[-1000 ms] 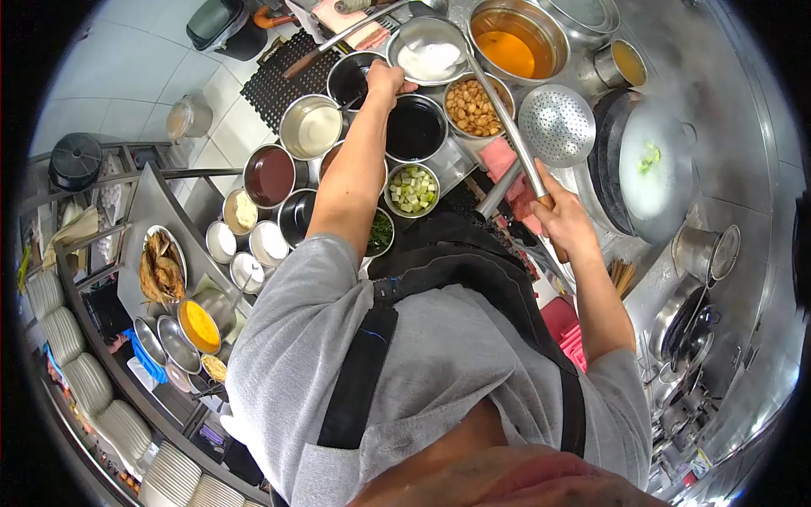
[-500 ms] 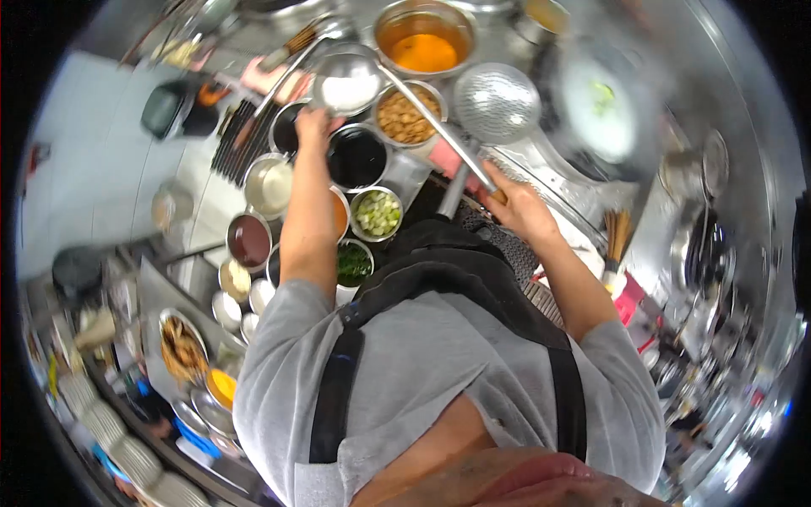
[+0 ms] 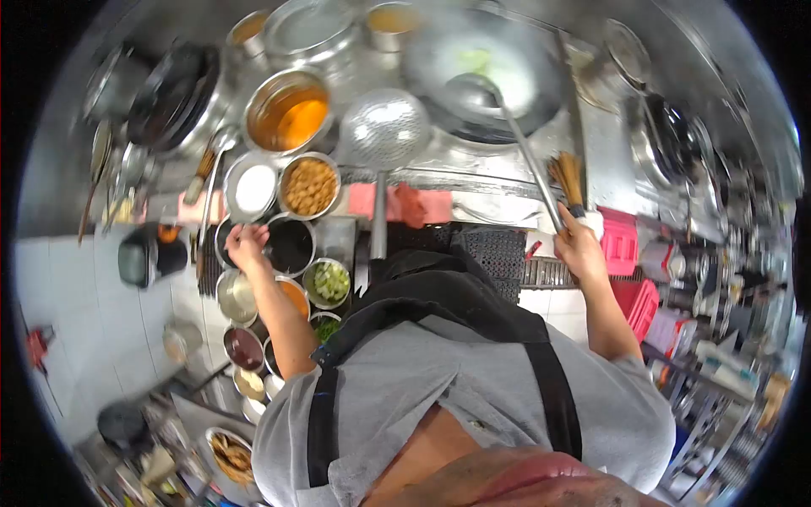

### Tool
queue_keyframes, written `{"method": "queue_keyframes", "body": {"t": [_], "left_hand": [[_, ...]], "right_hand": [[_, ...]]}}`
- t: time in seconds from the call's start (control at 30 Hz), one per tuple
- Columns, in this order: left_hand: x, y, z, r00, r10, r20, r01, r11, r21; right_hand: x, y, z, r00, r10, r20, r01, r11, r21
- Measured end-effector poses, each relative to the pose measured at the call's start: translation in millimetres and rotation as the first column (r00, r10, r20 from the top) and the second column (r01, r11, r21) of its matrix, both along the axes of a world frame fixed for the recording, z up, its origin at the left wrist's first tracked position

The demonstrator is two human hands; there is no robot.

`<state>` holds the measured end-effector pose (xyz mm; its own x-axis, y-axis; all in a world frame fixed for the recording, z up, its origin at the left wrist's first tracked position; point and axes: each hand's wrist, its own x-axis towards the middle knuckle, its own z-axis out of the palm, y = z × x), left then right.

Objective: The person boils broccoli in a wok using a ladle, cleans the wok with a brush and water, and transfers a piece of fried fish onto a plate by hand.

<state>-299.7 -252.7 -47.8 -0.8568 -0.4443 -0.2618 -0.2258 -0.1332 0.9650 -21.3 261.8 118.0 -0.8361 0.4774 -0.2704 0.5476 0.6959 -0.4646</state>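
Note:
My right hand [image 3: 579,250] is wrapped round the handle of a long metal ladle [image 3: 525,150], whose bowl is over the wok [image 3: 422,80] with pale steaming liquid and something green in it. My left hand [image 3: 247,245] is above the dark sauce pots, beside the bowl of white powder [image 3: 255,188]; its fingers are bent and blurred, and I cannot make out whether they hold anything. Close by are a pot of black liquid [image 3: 290,246] and a bowl of brown chunks [image 3: 309,187].
A perforated strainer [image 3: 385,128] lies between the wok and the pot of orange liquid [image 3: 287,111]. Chopped green pieces [image 3: 328,281] fill a bowl near my body. A bamboo brush [image 3: 568,179] stands right of the wok; pink baskets [image 3: 618,242] are beyond my right hand.
The view has turned towards the wok. My right hand has carried the ladle from beside the white powder bowl to over the wok. My left hand remains by the sauce pots.

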Motion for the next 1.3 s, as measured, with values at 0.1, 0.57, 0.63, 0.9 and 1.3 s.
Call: {"method": "queue_keyframes", "body": {"t": [0.1, 0.57, 0.63, 0.9, 1.3], "left_hand": [[-3.7, 55.9, 13.5, 0.99, -0.135, -0.051, 0.135, 0.991, 0.008], [116.2, 185.3, -2.5, 0.873, -0.48, 0.091, 0.488, 0.864, -0.123], [140.7, 200.7, 0.5, 0.894, -0.412, 0.177, 0.433, 0.897, -0.094], [174.7, 230.5, -15.7, 0.902, -0.378, 0.206, 0.416, 0.89, -0.186], [161.6, 254.1, -16.3, 0.82, -0.508, 0.264, 0.567, 0.784, -0.255]], "right_hand": [[-5.6, 54.6, -64.6, 0.992, 0.106, -0.07, -0.088, 0.97, 0.227], [-123.0, 185.0, -103.2, 0.967, -0.094, -0.238, 0.141, 0.972, 0.187], [-138.9, 190.8, -111.6, 0.955, -0.069, -0.289, 0.111, 0.985, 0.131], [-110.7, 216.4, -119.0, 0.871, 0.425, -0.245, -0.353, 0.89, 0.288], [79.7, 291.0, -46.7, 0.912, 0.382, -0.15, -0.291, 0.859, 0.421]]}}
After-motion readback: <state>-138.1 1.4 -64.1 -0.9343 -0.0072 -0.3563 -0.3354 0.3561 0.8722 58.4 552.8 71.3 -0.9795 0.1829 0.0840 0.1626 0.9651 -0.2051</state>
